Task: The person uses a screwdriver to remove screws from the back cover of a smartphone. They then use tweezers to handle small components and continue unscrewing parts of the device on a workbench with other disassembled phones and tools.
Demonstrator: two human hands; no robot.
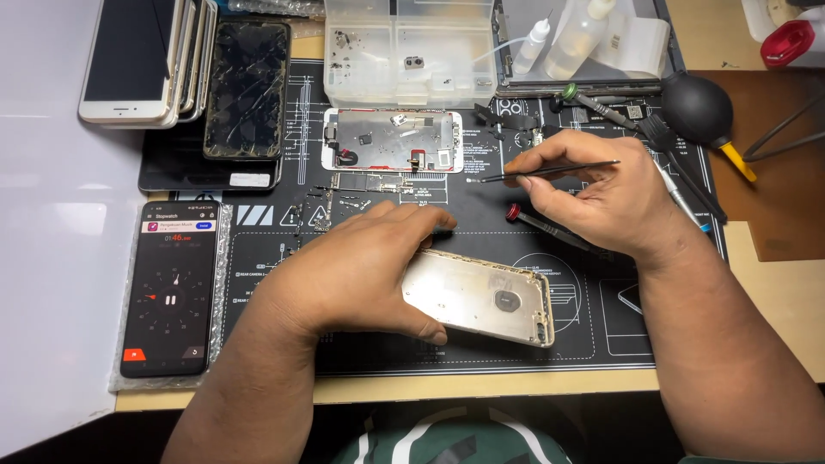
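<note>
Gold-toned phone rear housing point(481, 296) lies back-up on the black repair mat point(516, 344), near the front edge of the table point(773, 292). Left hand point(361, 271) rests over the housing's left end, fingers and thumb closed on it, pinning it to the mat. Right hand point(601, 193) is above & to the right, w/ thumb and fingertips pinched shut on thin black tweezers point(541, 172); tips point left, just over the mat, near small loose parts. Red-capped screwdriver point(537, 222) lies just under the right hand. Behind: opened display assy point(391, 139) w/ metal shield plate up, logic board point(369, 183) just in front of it, clear parts tray point(408, 51) further back. Left of the mat a phone running a stopwatch point(169, 288), a cracked phone point(247, 90) and a stack of phones point(146, 60). Black dust blower point(698, 107) at right rear.
</note>
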